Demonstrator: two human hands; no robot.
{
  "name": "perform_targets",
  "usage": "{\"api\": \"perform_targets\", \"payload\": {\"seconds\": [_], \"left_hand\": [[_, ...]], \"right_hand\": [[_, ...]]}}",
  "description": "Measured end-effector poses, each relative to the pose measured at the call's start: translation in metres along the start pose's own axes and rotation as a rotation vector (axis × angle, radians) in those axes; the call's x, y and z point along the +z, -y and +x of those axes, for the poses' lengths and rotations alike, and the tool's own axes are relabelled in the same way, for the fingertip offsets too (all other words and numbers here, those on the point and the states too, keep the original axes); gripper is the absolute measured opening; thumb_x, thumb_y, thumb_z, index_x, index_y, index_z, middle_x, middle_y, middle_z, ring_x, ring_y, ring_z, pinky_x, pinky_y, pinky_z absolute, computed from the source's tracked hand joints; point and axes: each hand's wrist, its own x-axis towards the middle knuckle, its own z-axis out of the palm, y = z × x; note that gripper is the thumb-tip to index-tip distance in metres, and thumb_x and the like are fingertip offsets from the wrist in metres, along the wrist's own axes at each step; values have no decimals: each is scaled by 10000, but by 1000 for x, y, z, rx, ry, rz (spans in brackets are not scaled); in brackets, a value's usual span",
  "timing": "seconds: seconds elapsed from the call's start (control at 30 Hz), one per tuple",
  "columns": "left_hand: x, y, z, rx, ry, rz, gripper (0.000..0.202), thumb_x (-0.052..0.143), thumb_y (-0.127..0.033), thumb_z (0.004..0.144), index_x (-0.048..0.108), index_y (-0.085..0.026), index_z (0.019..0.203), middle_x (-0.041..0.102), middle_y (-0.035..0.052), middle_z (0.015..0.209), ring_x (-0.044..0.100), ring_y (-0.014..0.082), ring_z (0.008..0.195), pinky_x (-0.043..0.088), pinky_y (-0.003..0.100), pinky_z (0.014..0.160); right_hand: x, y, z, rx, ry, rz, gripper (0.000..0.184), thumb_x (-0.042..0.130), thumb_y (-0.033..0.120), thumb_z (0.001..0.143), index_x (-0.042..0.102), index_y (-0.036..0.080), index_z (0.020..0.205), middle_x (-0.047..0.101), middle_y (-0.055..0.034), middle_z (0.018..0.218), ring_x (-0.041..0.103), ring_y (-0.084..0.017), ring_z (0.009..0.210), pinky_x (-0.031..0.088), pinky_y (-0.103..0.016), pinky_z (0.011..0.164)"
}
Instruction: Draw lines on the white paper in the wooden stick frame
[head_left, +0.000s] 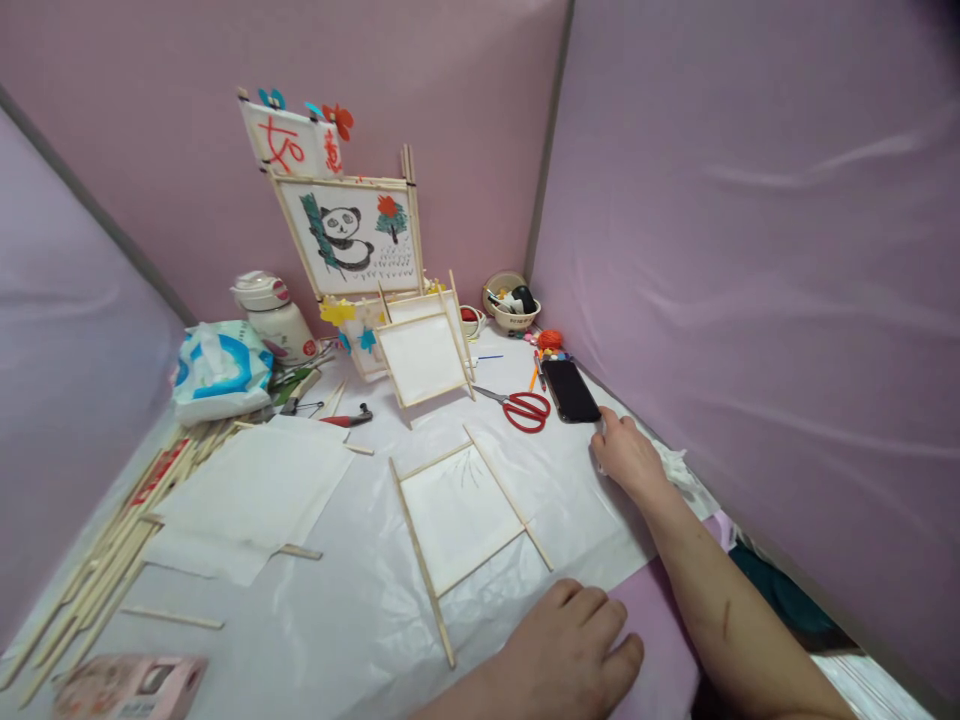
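Observation:
My right hand (631, 458) reaches to the right side of the table, fingers bent together at the lower corner of a black phone (571, 391). Something small and whitish shows at its fingertips, too little to name. My left hand (574, 645) lies palm down near the front edge, fingers loosely bent and a little apart, with nothing seen in it. Just beyond it lies a wooden stick frame (420, 530) holding a white sheet (461, 515) with a few thin dark strokes near its top. Red-handled scissors (525, 411) lie left of the phone.
A standing panel with a panda drawing (352, 235) rises at the back, smaller white framed panels (424, 360) before it. White sheets (255, 490) and wooden sticks (97, 580) lie left, near a wipes pack (223, 372) and a bottle (277, 320). A bowl (514, 315) stands behind.

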Motion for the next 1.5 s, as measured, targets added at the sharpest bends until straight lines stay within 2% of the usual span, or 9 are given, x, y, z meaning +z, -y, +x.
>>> {"api": "perform_targets", "payload": {"seconds": [0.47, 0.63, 0.73, 0.87, 0.97, 1.13, 1.27, 1.4, 1.5], "left_hand": [[-1, 1, 2, -2, 6, -1, 105, 482, -235, 1013, 554, -162, 1037, 602, 46, 918, 565, 172, 843, 393, 306, 750], [-2, 1, 2, -11, 13, -16, 112, 483, -233, 1010, 555, -157, 1048, 612, 52, 934, 570, 182, 860, 393, 315, 774], [-2, 1, 2, -10, 11, -27, 129, 467, -235, 1016, 557, -156, 1065, 618, 54, 942, 568, 183, 863, 394, 316, 776], [-1, 1, 2, -20, 6, -32, 120, 463, -221, 1016, 561, -156, 1037, 616, 51, 928, 569, 182, 860, 390, 317, 765], [2, -1, 1, -32, 5, -31, 113, 476, -228, 1011, 566, -161, 1005, 613, 41, 919, 570, 180, 846, 384, 317, 744], [6, -2, -2, -34, 7, -32, 133, 487, -259, 1010, 575, -170, 965, 618, 40, 921, 570, 181, 834, 374, 318, 714], [8, -1, -4, -24, 5, -42, 121, 501, -260, 1005, 583, -174, 979, 627, 43, 933, 578, 183, 850, 377, 316, 725], [16, 1, -4, -17, 15, -46, 111, 518, -273, 1004, 584, -185, 982, 643, 35, 939, 587, 178, 847, 373, 303, 714], [24, 4, -4, -16, 37, -57, 129, 524, -302, 1008, 578, -195, 959, 654, 19, 941, 590, 161, 836, 367, 287, 704]], "right_hand": [[-8, 2, -3, 40, -7, 16, 499, 422, 395, 951, 436, 189, 1404, 600, -208, 1202, 654, -357, 1041, 477, -436, 819], [-7, 0, 0, 43, 76, 15, 473, 421, 296, 930, 458, 177, 1386, 710, -172, 998, 684, -338, 951, 472, -407, 765], [-8, 0, 0, 44, 63, 8, 479, 421, 236, 911, 471, 180, 1384, 719, -173, 984, 688, -319, 919, 458, -383, 741], [-11, 1, -2, 40, -73, 70, 476, 409, 279, 927, 470, 201, 1392, 723, -134, 965, 680, -284, 874, 434, -345, 720], [-12, 6, -4, -77, -209, 232, 456, 407, 306, 927, 501, 224, 1365, 711, -64, 852, 658, -236, 783, 420, -312, 700], [-14, 35, 2, -372, -115, 400, 430, 453, 313, 909, 533, 241, 1325, 677, -10, 765, 612, -188, 694, 407, -274, 671], [-16, 79, 13, -533, -26, 300, 408, 465, 301, 923, 526, 224, 1318, 721, -36, 862, 635, -193, 748, 380, -266, 658], [-10, 116, 21, -605, 8, 163, 415, 458, 259, 933, 494, 226, 1345, 742, -52, 895, 669, -214, 825, 372, -266, 669], [-2, 127, 26, -611, 4, 149, 422, 462, 245, 930, 486, 224, 1351, 747, -63, 917, 682, -237, 846, 381, -278, 677]]}}
